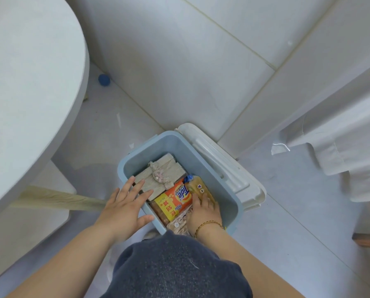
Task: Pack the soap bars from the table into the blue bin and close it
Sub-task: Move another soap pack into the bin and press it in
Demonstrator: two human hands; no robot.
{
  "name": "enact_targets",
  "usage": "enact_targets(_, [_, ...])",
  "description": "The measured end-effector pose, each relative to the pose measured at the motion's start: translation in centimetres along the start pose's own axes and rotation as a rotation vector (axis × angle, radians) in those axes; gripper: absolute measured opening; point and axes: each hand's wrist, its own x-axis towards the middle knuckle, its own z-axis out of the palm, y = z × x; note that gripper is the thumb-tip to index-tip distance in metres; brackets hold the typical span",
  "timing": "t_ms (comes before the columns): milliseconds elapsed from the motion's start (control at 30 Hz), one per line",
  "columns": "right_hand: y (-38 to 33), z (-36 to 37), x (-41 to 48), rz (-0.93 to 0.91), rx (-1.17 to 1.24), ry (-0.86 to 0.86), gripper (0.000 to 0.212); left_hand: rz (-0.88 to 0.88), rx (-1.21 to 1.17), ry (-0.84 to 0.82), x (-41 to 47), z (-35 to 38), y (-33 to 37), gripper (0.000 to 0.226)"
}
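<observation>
The blue bin (203,160) stands open on the floor between my knees and the wall. Inside lie a beige wrapped soap bundle with a bow (162,173), an orange and yellow Tide soap bar (175,200), a clear-wrapped yellow soap bar (200,188) and more wrapped bars beneath. My left hand (126,203) rests with straight fingers across the bin's left rim, fingertips touching the beige bundle. My right hand (204,214) is inside the bin, fingers pressing down on the yellow bar. The bin's white lid (229,168) hangs open on the far right side.
A round white table (29,82) fills the left, its wooden leg (57,198) near my left hand. Tiled wall stands behind the bin. White cloth (341,136) hangs at right. A small blue ball (104,80) lies on the floor. My knee (175,267) is below the bin.
</observation>
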Motion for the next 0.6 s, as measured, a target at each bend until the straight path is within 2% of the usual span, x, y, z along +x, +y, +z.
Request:
enact_targets(100, [0.1, -0.1, 0.5, -0.138, 0.029, 0.197, 0.073, -0.003, 0.006, 0.008, -0.1, 0.0, 0.0, 0.065])
enact_targets(400, [-0.7, 0.5, 4.2, -0.198, -0.04, 0.026, 0.082, -0.003, 0.049, 0.004, 0.3, 0.3, -0.2, 0.066])
enact_targets(600, [-0.5, 0.6, 4.9, -0.23, -0.079, 0.025, 0.084, -0.024, 0.085, 0.0, 0.4, 0.6, -0.2, 0.066])
